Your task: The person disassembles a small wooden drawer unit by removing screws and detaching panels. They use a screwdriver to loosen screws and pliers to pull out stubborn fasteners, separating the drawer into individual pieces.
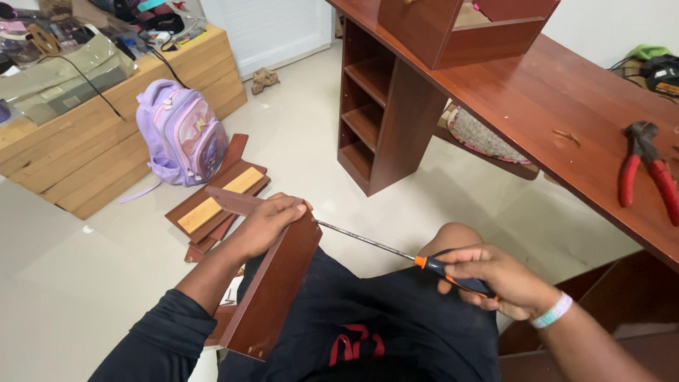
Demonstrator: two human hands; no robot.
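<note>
Work under way: left hand [267,225] clamps the panel [272,293] on the lap, right hand [498,283] grips the screwdriver [396,252], tip at the panel edge beside the left fingers; more boards [212,205] beyond them unassembled.

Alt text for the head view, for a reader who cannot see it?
A seated person's left hand steadies a brown wooden panel on their lap while the right hand drives a long screwdriver into its top edge. Red pliers lie on a wooden desk; a purple backpack sits on the floor.
</note>
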